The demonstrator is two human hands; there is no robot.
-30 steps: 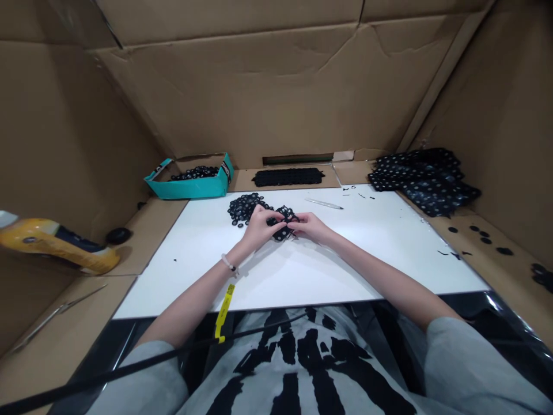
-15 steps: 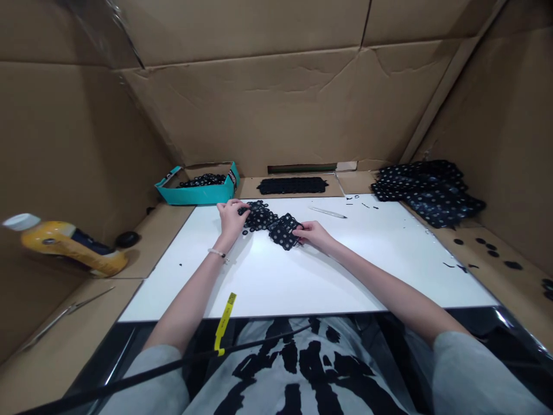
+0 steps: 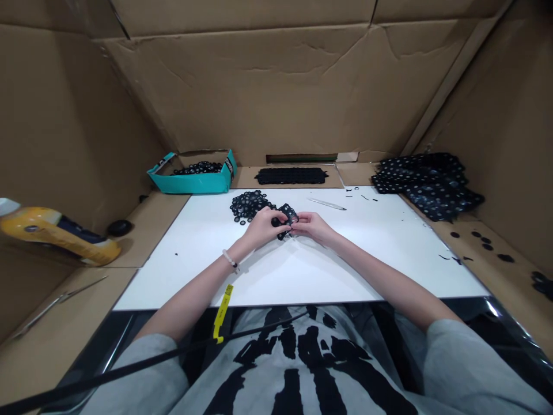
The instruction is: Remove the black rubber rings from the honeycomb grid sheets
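Left hand [image 3: 264, 228] and right hand [image 3: 315, 228] both pinch black dotted cloth [image 3: 288, 211] between them, over white surface [image 3: 276, 274]. Ring pile [image 3: 249, 204] sits just beside left hand; pen [image 3: 327, 203] lies beyond right hand.

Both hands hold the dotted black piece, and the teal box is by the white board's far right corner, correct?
Wrong corner: the head view shows the teal box by the far left corner of the white board. The left hand and right hand hold the dotted black piece.
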